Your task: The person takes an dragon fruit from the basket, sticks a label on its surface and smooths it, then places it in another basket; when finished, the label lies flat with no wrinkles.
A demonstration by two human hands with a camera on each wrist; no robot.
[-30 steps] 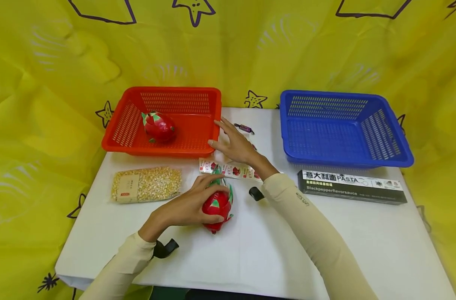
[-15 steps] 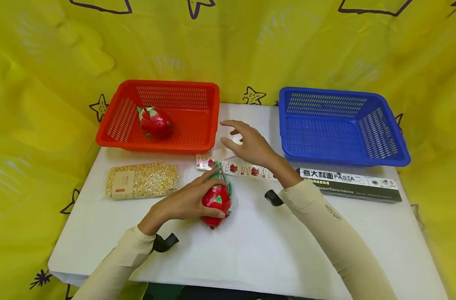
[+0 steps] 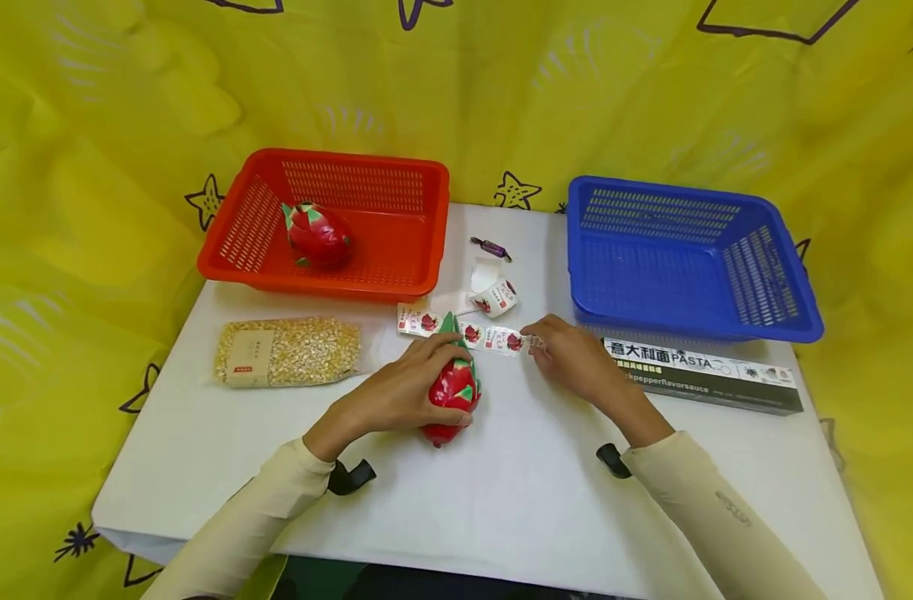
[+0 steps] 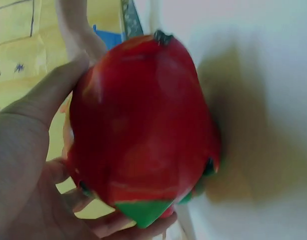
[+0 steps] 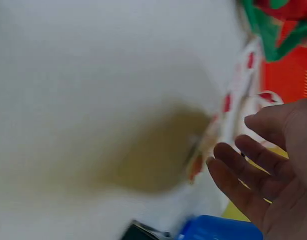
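Gripping a glossy red, green-leaved dragon fruit (image 3: 455,388) with our left hand (image 3: 398,388), fingers and thumb curled round it, we are holding it at the middle of the white surface (image 3: 516,500). Our right hand (image 3: 574,357) is hanging by the right end of a flat white strip of labels (image 3: 494,338), thumb and fingers parted, loosely bent; whether they are touching it, we cannot tell.

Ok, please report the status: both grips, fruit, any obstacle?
Left grip holds dragon fruit. Right grip by right end of sticker strip. Nothing visibly blocking.
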